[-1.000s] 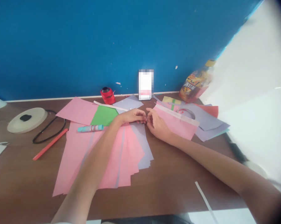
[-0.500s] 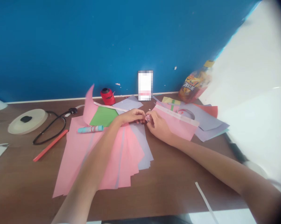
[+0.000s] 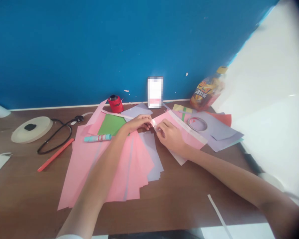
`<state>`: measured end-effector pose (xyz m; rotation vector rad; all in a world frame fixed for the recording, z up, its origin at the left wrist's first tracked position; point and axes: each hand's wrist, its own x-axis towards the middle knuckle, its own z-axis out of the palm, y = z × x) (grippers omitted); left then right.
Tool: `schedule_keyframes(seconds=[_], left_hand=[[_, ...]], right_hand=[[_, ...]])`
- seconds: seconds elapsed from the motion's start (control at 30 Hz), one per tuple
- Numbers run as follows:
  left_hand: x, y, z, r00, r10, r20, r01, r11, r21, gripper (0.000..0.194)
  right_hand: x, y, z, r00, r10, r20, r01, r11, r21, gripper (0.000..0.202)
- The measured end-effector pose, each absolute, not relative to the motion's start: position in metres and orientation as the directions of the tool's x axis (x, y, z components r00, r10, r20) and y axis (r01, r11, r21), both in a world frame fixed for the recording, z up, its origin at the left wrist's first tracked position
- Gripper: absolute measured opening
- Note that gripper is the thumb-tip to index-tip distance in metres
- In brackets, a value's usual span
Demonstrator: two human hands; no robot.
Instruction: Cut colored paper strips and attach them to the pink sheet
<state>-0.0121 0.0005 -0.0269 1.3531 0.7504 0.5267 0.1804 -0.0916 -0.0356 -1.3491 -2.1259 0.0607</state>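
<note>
My left hand (image 3: 140,123) is closed, its fingertips pinching the shiny near-left corner of a pink sheet of paper (image 3: 168,119). Close beside it, my right hand (image 3: 171,135) is also closed at this corner, thumb and fingers together. White strips run along two edges of the sheet, one at the far right and one under my right hand. The exact grip of the fingertips is too small to make out. Under my left forearm lies a fanned stack of pink paper (image 3: 116,179), with lilac sheets (image 3: 153,159) at its right side.
A glue stick (image 3: 97,138) and a green sheet (image 3: 112,124) lie on the stack. Behind are a red spool (image 3: 115,104), a pixelated upright screen (image 3: 155,93) and a drink bottle (image 3: 206,91). A tape roll (image 3: 197,124) rests at right; a round lid (image 3: 32,129) and black cable (image 3: 53,149) at left.
The pink sheet between my hands has turned, and a white strip now shows along its near edge. The raised pink paper at the left leans further right. My hands stay nearly in place.
</note>
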Motion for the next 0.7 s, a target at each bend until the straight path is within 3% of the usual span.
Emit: schedule_keyframes(seconds=[0.23,0.43,0.53,0.63,0.7], left_hand=[[-0.014,0.004,-0.029,0.601,0.799,-0.019,-0.211,0.181,0.961,0.011],[-0.014,0.013,-0.036,0.390,0.919,-0.061,-0.389,0.225,0.893,0.012],[-0.013,0.016,-0.039,0.342,0.935,-0.090,-0.415,0.237,0.879,0.009],[-0.011,0.017,-0.042,0.322,0.942,-0.101,-0.438,0.243,0.865,0.009],[-0.010,0.018,-0.042,0.313,0.945,-0.096,-0.454,0.237,0.859,0.009]], right_hand=[[0.173,-0.108,-0.005,-0.380,0.837,0.393,0.789,0.515,-0.335,0.017],[0.167,-0.132,0.012,-0.616,0.733,0.290,0.643,0.680,-0.353,0.016],[0.165,-0.152,0.028,-0.713,0.689,0.132,0.618,0.706,-0.345,0.014],[0.164,-0.173,0.047,-0.841,0.533,-0.095,0.523,0.753,-0.399,0.012],[0.162,-0.185,0.053,-0.918,0.340,-0.205,0.397,0.763,-0.511,0.015]])
